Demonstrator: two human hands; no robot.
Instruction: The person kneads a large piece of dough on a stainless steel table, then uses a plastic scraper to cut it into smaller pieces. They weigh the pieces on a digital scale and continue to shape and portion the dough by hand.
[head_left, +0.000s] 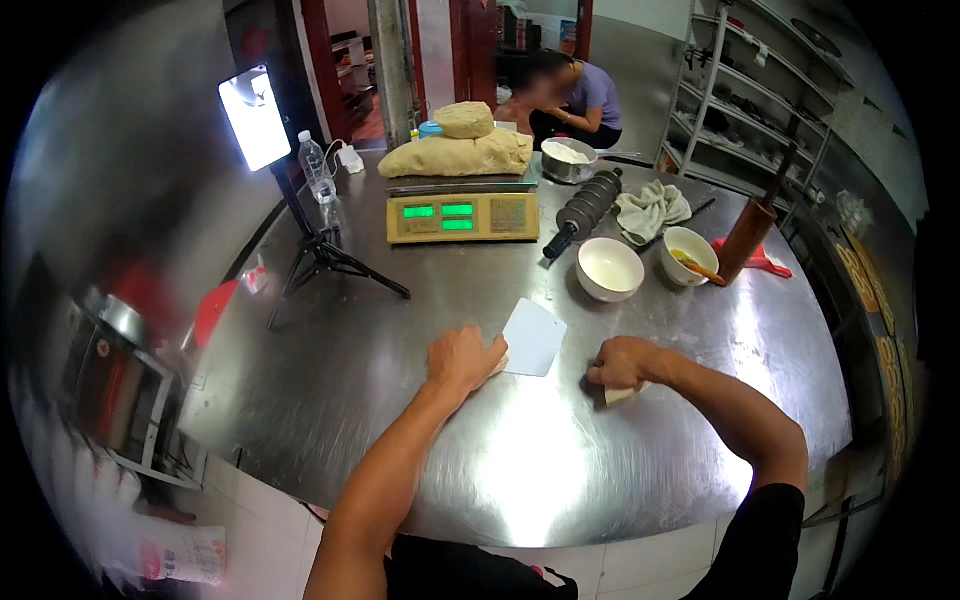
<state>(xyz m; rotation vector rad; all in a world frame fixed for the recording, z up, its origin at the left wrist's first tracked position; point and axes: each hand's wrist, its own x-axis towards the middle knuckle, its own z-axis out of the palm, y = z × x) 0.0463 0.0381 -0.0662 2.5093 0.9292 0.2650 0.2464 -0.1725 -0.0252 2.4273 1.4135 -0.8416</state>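
Observation:
My left hand (461, 357) rests low over the steel table (337, 397), with a bit of pale dough (500, 365) showing under its fingers. Just right of it lies a flat white plastic dough scraper (534, 337). My right hand (624, 361) is closed on a piece of dough (621, 394), part of which sticks out below the fingers. Farther back, a large mass of dough (457, 155) with a smaller lump (464, 120) on top sits on a digital scale (463, 219). The undersides of both hands are hidden.
A white bowl (610, 270), a bowl with yellow contents (688, 257), a dark ridged roller (589, 210), a cloth (652, 212) and a metal bowl of flour (569, 160) stand behind my right hand. A lit phone on a tripod (307, 244) stands left. A person (596, 101) crouches beyond the table.

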